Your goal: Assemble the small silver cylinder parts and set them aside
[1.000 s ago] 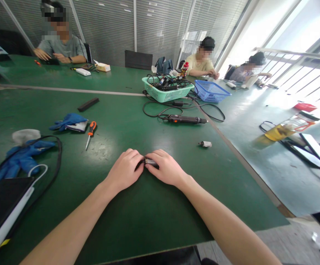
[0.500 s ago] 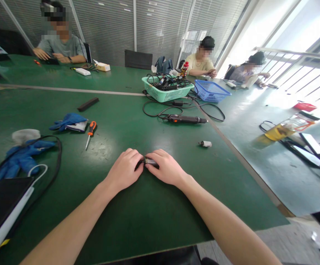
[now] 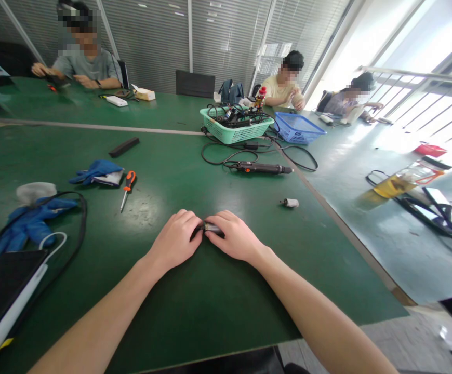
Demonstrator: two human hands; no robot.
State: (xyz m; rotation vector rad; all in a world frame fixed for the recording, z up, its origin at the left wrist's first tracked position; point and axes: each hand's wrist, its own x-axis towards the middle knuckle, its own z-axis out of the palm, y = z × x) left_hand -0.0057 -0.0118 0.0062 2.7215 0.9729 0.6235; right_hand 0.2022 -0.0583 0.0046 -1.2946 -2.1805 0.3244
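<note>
Close together on the green table (image 3: 218, 301), my left hand (image 3: 178, 236) and my right hand (image 3: 234, 236) are both closed. My right hand grips a small silver metal cylinder (image 3: 212, 228). My left fingers are wrapped round a dark piece (image 3: 197, 230) at its left end; whether the two are joined I cannot tell, as the fingers cover most of both. Farther right lies a small silver cylindrical part (image 3: 290, 203) with a dark tip. An orange-and-black screwdriver (image 3: 129, 185) rests to the left, and a black electric screwdriver (image 3: 264, 169) with a cable lies beyond my hands.
Blue gloves (image 3: 27, 223) and a black-topped device (image 3: 10, 296) with cables are at the left. A dark bar (image 3: 124, 147) lies farther back. A green basket (image 3: 229, 136) of tools stands beside a blue basket (image 3: 296, 130). A bottle (image 3: 399, 184) is at the right. Several people sit across the table.
My hands and the cylinder between them stay in place. Across the table, the person at the far left has moved a dark object leftward, and another person's hands have shifted.
</note>
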